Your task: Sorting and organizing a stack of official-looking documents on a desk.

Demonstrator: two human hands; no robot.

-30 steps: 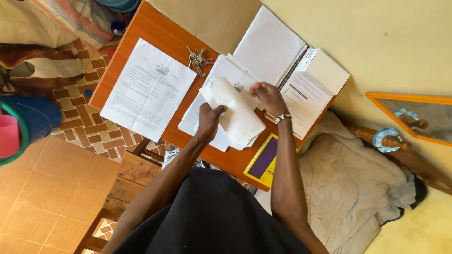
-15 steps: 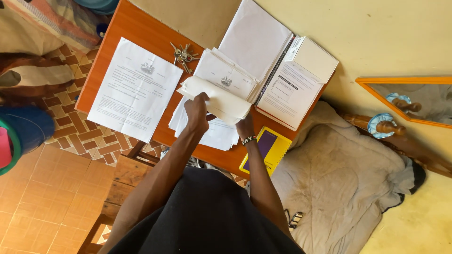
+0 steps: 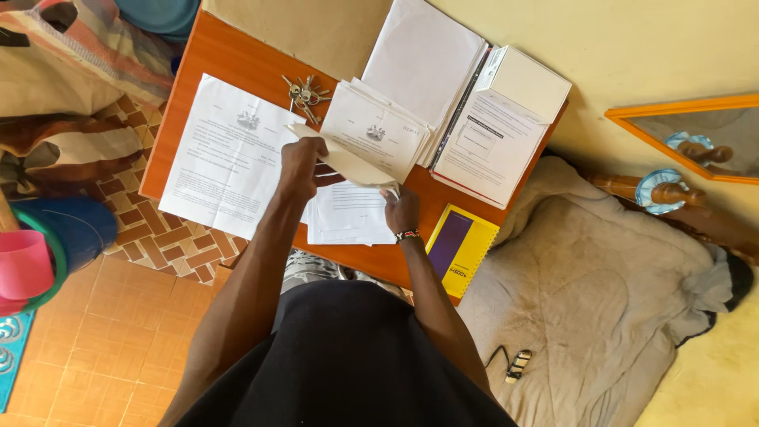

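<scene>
My left hand (image 3: 302,167) grips the left end of a curled bundle of white sheets (image 3: 348,164) lifted off the orange-brown table (image 3: 229,55). At the bundle's lower right corner my right hand (image 3: 402,209), with a beaded wristband, pinches its edge. Under the bundle lies a flat stack of printed pages (image 3: 348,215). A second fanned stack of printed pages (image 3: 378,126) rests just behind it. One single printed sheet (image 3: 225,156) lies flat to the left.
A bunch of keys (image 3: 304,93) lies behind the hands. An open binder (image 3: 466,103) sits at the table's right, a yellow and purple notebook (image 3: 460,247) at its front corner. A grey blanket (image 3: 593,292) and a framed mirror (image 3: 696,134) are on the right.
My right hand dropped from the top of the paper pile to its lower right corner. My left hand carried the curled bundle leftward and flattened it. The view shifted slightly.
</scene>
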